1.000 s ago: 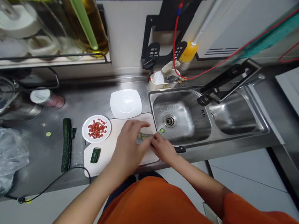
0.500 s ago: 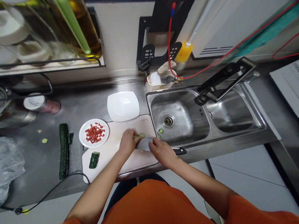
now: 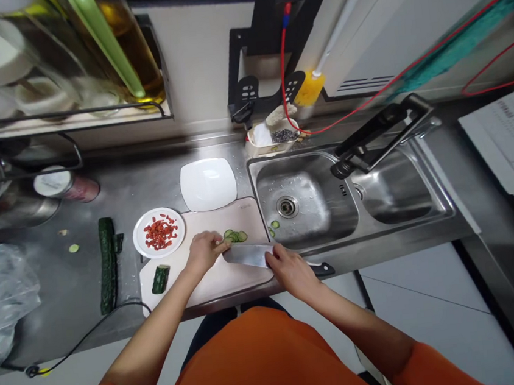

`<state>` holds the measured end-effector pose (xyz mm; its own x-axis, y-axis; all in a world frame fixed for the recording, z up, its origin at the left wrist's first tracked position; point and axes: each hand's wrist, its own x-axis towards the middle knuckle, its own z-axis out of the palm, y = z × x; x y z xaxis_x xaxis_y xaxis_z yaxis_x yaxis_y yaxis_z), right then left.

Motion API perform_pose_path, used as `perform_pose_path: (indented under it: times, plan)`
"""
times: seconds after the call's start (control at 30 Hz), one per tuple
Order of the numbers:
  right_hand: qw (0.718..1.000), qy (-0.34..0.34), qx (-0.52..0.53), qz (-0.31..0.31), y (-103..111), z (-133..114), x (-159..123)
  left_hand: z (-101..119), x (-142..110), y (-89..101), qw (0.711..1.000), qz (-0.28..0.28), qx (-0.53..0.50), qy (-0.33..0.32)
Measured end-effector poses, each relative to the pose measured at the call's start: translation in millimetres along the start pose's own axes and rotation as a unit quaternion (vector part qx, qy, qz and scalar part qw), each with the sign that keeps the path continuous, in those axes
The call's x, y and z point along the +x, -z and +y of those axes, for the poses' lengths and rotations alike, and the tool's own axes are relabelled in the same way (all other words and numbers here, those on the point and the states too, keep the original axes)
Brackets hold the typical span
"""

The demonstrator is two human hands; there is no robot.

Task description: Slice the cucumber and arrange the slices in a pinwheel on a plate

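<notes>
A kitchen knife (image 3: 248,256) with a broad blade lies low over the cutting board (image 3: 211,283), its black handle pointing right. My right hand (image 3: 289,270) is closed on the knife, with fingers on the blade's rear part. The closed fingers of my left hand (image 3: 204,251) meet the blade's left end; the exact hold is partly hidden. Just behind the blade, cucumber slices (image 3: 235,236) lie in a small overlapping group on the board. A short cucumber piece (image 3: 160,279) rests at the board's left side.
A plate of red berries (image 3: 159,232) overlaps the board's left rear corner. Behind the board stands a white square plate (image 3: 208,184). On the right is a sink (image 3: 306,202) with a few slices by its left wall. A long cucumber (image 3: 107,266) lies left.
My left hand has shifted left and away from the cucumber slices, which now show behind the blade. The knife has moved slightly toward me, and more of its blade is visible.
</notes>
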<state>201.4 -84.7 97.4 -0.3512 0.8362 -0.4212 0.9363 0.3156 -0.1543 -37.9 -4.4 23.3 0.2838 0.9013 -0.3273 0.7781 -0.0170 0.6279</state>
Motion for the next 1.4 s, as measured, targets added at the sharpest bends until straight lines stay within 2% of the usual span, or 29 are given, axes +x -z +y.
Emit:
perform_pose_path:
  times: [0.13,0.27,0.4,0.5,0.67,0.77,0.87,1.0,1.1,1.3,1.4]
  plan:
    - [1.000,0.015,0.004,0.002,3.2,-0.1,-0.2,3.3,0.7,-1.2,0.992,-0.051,-0.077,0.085]
    - [0.999,0.011,0.024,-0.018,0.4,-0.9,-7.7,4.9,2.6,-3.2,0.986,-0.033,-0.092,0.135]
    - [0.996,-0.008,0.065,-0.052,-5.2,-1.2,-19.0,1.0,0.9,-9.1,0.989,-0.004,-0.081,0.124]
    - [0.994,-0.017,0.086,-0.068,-8.4,0.6,-26.2,-3.1,-1.6,-17.8,0.996,0.030,-0.026,0.080]
    - [0.986,-0.041,0.147,-0.068,-14.6,9.5,-33.7,-2.2,-6.1,-29.7,0.996,0.073,0.022,0.041]
    - [0.977,-0.052,0.202,-0.045,-18.0,12.3,-33.2,-0.3,-11.4,-27.0,0.997,0.072,-0.013,0.037]
    - [0.969,-0.053,0.239,-0.037,-19.2,8.0,-25.9,-6.6,-18.5,-17.6,0.990,0.055,-0.105,0.081]
    - [0.969,-0.061,0.232,-0.054,-19.6,-3.7,-9.6,-25.0,-24.8,-2.8,0.966,0.054,-0.196,0.159]
    - [0.974,-0.062,0.211,-0.055,-20.9,-8.3,0.9,-34.0,-26.9,3.5,0.964,0.073,-0.182,0.178]
    - [0.981,-0.057,0.176,-0.063,-18.6,-18.6,14.8,-34.9,-36.7,-5.5,0.969,0.179,-0.107,0.131]
    - [0.981,-0.057,0.161,-0.092,-14.4,-33.1,21.7,-35.1,-42.7,-15.3,0.975,0.193,-0.067,0.086]
